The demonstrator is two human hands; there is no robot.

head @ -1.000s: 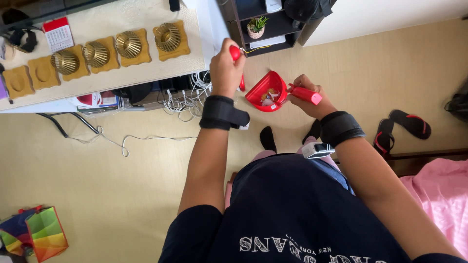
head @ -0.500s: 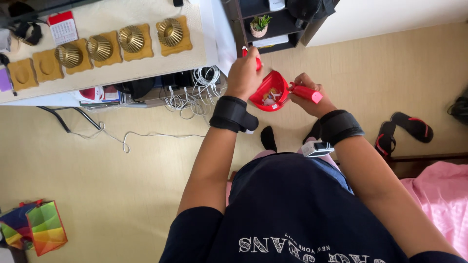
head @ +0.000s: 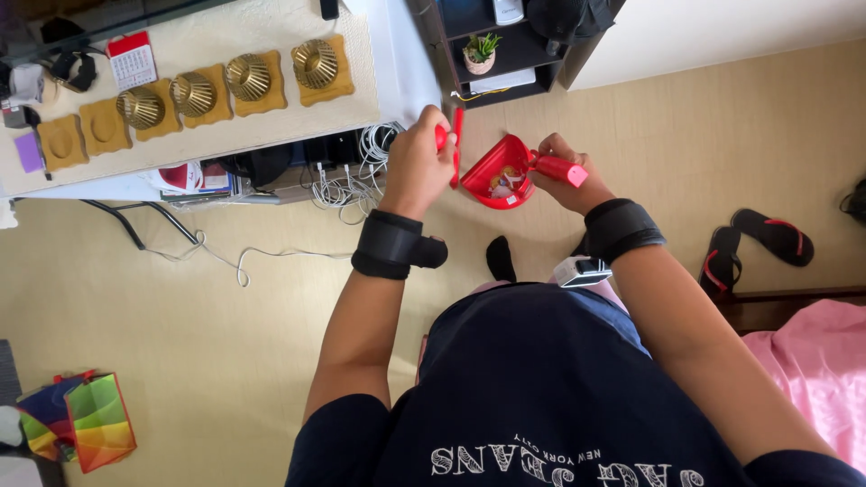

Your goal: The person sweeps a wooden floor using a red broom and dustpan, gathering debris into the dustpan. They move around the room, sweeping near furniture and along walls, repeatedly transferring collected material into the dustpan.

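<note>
1. Red plastic is filling both hands: the right hand (head: 561, 176) is gripping the handle of a small dustpan (head: 502, 173), and the left hand (head: 417, 167) is clenching around a thin red brush (head: 456, 144).
2. Dustpan is hanging in the air above the beige floor (head: 225, 361), just beside the desk (head: 207, 90) edge, with its open mouth turning toward the brush. Some small bits, yellow and pale, are lying inside; what they are is too small to tell.
3. Brush is standing almost upright, its lower end close to the rim of the dustpan, but I cannot tell if it is touching.
4. Black straps are sitting on both wrists.
5. Step in hand, as I judge it: the person is bringing brush and pan together, while the collected bits are resting in the pan.
6. Next move, I think, is asking for a level pan, so nothing is spilling, and a gentle stroke of the brush along the rim.
7. Around: brass bowls (head: 248, 77) on the desk, white cables (head: 361, 162) under it, sandals (head: 758, 243) at right.
</note>
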